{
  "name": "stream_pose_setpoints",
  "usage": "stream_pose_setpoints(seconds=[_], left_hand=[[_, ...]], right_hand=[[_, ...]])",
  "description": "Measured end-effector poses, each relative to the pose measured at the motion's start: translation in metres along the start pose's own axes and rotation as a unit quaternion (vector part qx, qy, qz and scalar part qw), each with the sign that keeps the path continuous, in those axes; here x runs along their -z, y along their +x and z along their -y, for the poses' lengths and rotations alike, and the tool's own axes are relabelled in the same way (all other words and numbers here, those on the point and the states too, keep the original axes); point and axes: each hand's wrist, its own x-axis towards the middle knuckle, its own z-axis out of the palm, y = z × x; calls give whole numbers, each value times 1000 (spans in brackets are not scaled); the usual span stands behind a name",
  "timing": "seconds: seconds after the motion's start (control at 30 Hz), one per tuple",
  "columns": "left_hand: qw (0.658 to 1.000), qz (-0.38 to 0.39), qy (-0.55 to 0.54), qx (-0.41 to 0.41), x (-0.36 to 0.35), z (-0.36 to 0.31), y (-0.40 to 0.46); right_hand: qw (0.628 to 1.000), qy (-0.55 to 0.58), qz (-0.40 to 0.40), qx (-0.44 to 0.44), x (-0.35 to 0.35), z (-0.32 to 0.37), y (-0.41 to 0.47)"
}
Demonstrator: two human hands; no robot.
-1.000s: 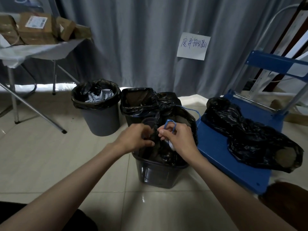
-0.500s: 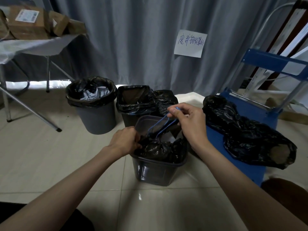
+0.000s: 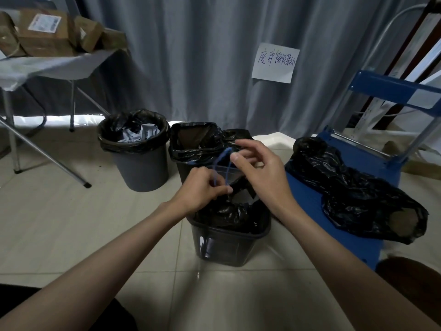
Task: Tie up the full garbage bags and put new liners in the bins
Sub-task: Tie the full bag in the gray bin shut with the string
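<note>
Blue drawstring loops up between both hands over the black bag in the near bin. Left hand fingers pinch its lower ends just above the bag, right hand fingers hold the loop top loosely. Best to pull the loop snug, close to the bag neck, before knotting.

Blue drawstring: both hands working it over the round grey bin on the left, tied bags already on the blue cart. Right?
Not quite. The head view shows the left hand and right hand on the blue drawstring over the near square black bin, not the round grey bin. Black bags do lie on the blue cart.
</note>
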Motion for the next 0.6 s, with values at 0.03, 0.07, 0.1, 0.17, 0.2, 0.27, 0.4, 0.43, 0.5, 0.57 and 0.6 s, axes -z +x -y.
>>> stream_pose_setpoints(seconds=[0.03,0.07,0.1,0.17,0.2,0.27,0.4,0.43,0.5,0.57,0.6], left_hand=[[999,-8,-26,18,2,1,0],[998,-18,-48,35,5,1,1],[997,-27,-60,47,8,1,1],[995,-32,-69,58,11,2,2],[995,-31,-72,61,12,2,1],[995,-29,-74,62,13,3,1],[995,-45,-64,63,14,2,2],[994,-50,-64,68,15,2,2],[994,-51,-64,79,17,3,3],[994,-43,-64,83,17,4,3],[994,-36,-62,82,17,4,3]], right_hand=[[999,-50,-15,-1,2,-7,-3],[996,-91,-14,-8,4,-15,-5],[992,-124,6,-21,6,-25,-9],[975,-197,93,-51,7,-41,-15],[958,-245,135,-58,6,-47,-19],[932,-313,174,-50,1,-54,-24],[921,-346,179,-28,-3,-60,-30],[915,-355,190,-39,-1,-63,-31],[908,-354,212,-71,4,-68,-33],[918,-336,196,-83,7,-69,-32],[930,-319,161,-85,9,-69,-30]])
